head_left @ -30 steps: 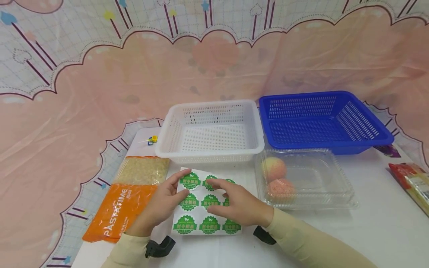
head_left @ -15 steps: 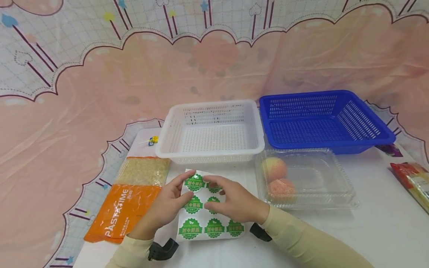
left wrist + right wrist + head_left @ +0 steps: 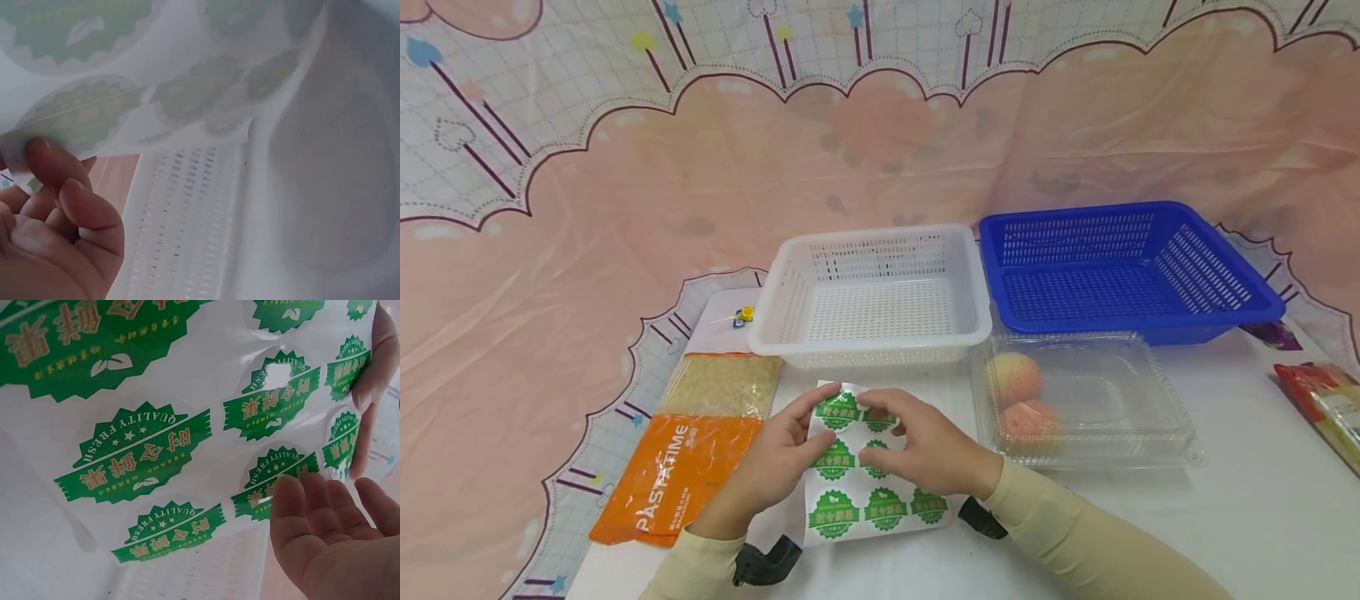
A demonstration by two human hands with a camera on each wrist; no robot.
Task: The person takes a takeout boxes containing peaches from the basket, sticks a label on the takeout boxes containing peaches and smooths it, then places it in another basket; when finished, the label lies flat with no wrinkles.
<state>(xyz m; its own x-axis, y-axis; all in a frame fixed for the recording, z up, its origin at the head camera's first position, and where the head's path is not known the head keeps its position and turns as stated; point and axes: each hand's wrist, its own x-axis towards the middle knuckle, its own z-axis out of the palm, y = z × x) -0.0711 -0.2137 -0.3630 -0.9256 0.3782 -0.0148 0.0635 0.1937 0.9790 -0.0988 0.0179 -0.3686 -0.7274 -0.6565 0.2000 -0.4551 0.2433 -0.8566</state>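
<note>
A white sheet of round green stickers [image 3: 876, 510] is held up a little over the table, tilted. My left hand [image 3: 775, 462] grips its left edge, thumb in front and fingers behind. In the left wrist view the back of the sheet [image 3: 187, 94] shows, with the curled left fingers [image 3: 75, 187] against it. My right hand [image 3: 928, 442] hovers over the sheet's upper right, thumb and index finger apart. In the right wrist view the right fingers [image 3: 312, 506] are loosely bent before a sticker [image 3: 278, 472]; whether they touch it, I cannot tell.
Behind the sheet stands a white basket [image 3: 872, 346], beside a blue basket [image 3: 1135, 321]. A clear plastic box [image 3: 1112, 400] with two peach-like fruits [image 3: 1030, 425] lies right. An orange pasta bag [image 3: 677, 467] lies left; a red-and-yellow packet [image 3: 1318, 408] lies far right.
The sheet and left hand have shifted slightly right and toward me. The right hand has moved slightly left, its thumb and index finger closer together.
</note>
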